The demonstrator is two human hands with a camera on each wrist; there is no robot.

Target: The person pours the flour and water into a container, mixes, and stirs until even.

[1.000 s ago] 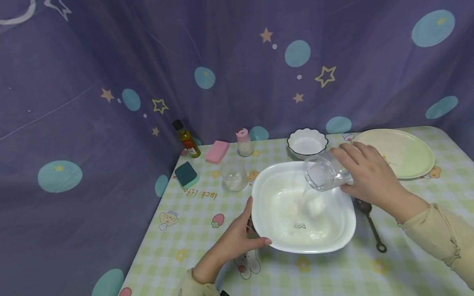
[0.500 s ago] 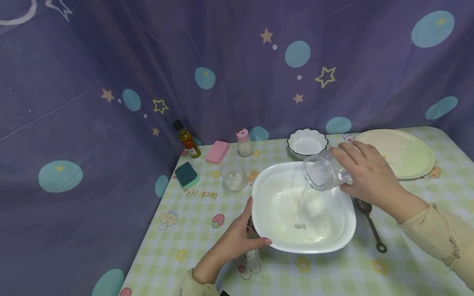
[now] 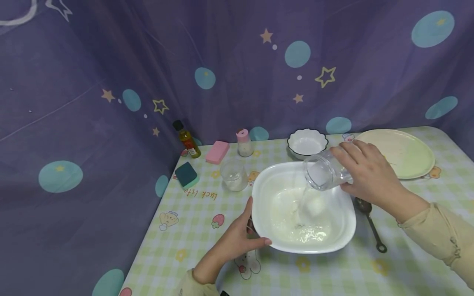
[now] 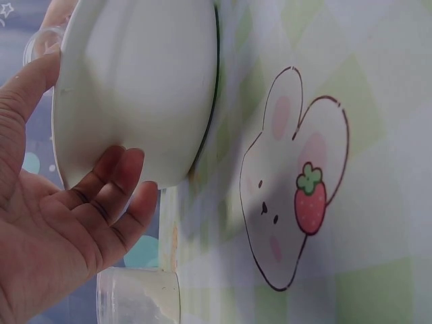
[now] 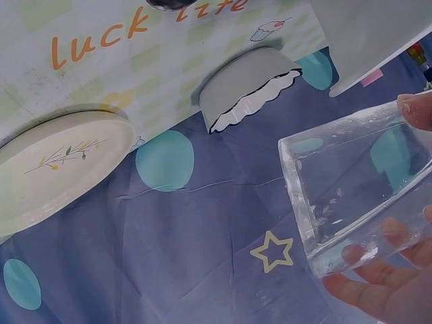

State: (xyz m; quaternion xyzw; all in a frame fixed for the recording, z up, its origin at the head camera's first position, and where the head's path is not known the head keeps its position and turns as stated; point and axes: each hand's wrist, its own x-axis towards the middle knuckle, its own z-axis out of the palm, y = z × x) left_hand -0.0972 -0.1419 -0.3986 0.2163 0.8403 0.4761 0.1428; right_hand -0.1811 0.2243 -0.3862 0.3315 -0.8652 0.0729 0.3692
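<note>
Through my head view I see the right hand [image 3: 370,174] wrapped round a tilted glass [image 3: 319,172], liquid [image 3: 305,195] running from it into the basin [image 3: 264,205]. The left hand [image 3: 238,236] holds the basin's near left corner, thumb on the rim, fingers against the outer wall. A spoon [image 3: 373,226] lies just right of it, a bowl [image 3: 307,144] at the far side.
</note>
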